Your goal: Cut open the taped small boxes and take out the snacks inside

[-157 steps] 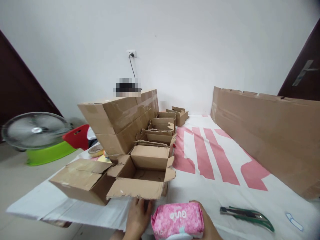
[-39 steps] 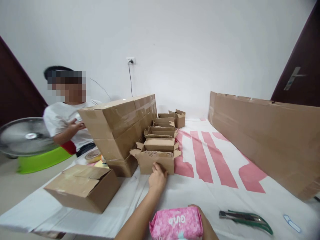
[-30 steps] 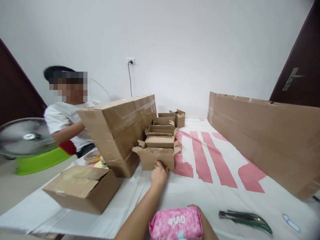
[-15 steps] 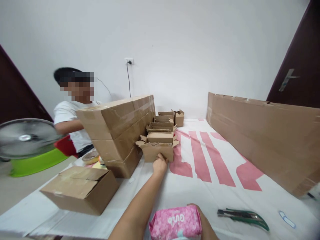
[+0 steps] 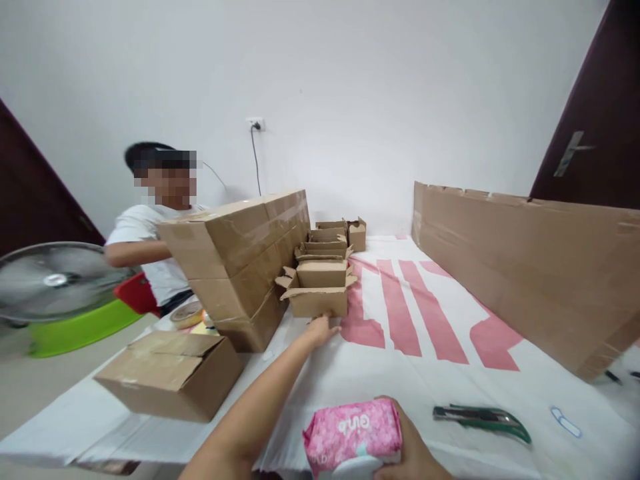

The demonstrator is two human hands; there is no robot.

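My left hand [image 5: 323,329] is stretched far forward, fingers out and touching the front of a small open cardboard box [image 5: 319,300] at the near end of a row of small open boxes [image 5: 326,248]. My right hand [image 5: 411,452] at the bottom edge is closed around a pink printed packet [image 5: 353,437]. The packet stays low, near me, over the white and pink sheet [image 5: 430,347].
A stack of long taped cartons [image 5: 240,247] stands left of the row. A closed carton [image 5: 173,373] lies at the near left. A green utility knife [image 5: 480,423] lies at the right. A long cardboard wall [image 5: 530,267] lines the right side. A person in a white shirt [image 5: 150,247] sits beside a fan [image 5: 55,283].
My left hand has pushed the small open box away from me, up against the row of boxes, and my arm is now fully extended. The packet stayed in my right hand.
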